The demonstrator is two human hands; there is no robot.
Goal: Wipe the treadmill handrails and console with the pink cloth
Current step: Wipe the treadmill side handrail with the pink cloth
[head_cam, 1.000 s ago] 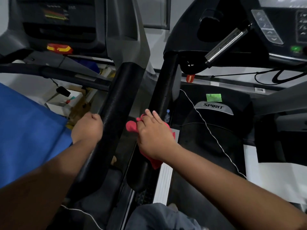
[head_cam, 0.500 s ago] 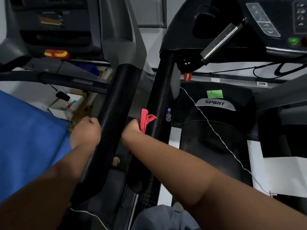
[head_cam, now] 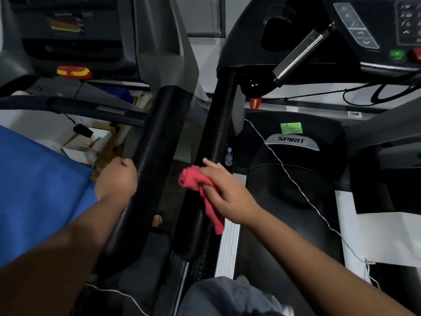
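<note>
Right hand: while it lay at five o'clock, the right hand (head_cam: 224, 197) pressed the bunched pink cloth (head_cam: 201, 190) onto the handrail (head_cam: 214, 133), fingers loosely spread.
Left hand: at nine o'clock, the left hand (head_cam: 117, 179) was fisted, seemingly gripping the neighbouring rail (head_cam: 159, 137).
Console: the console (head_cam: 373, 30) sat at one o'clock.

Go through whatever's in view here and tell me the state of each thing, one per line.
pink cloth: bunched, pressed on the handrail.
right hand: fingers spread over the cloth.
left hand: fisted beside the neighbouring handrail.
wiped handrail: partly covered by cloth.
green console button: lit.
</note>
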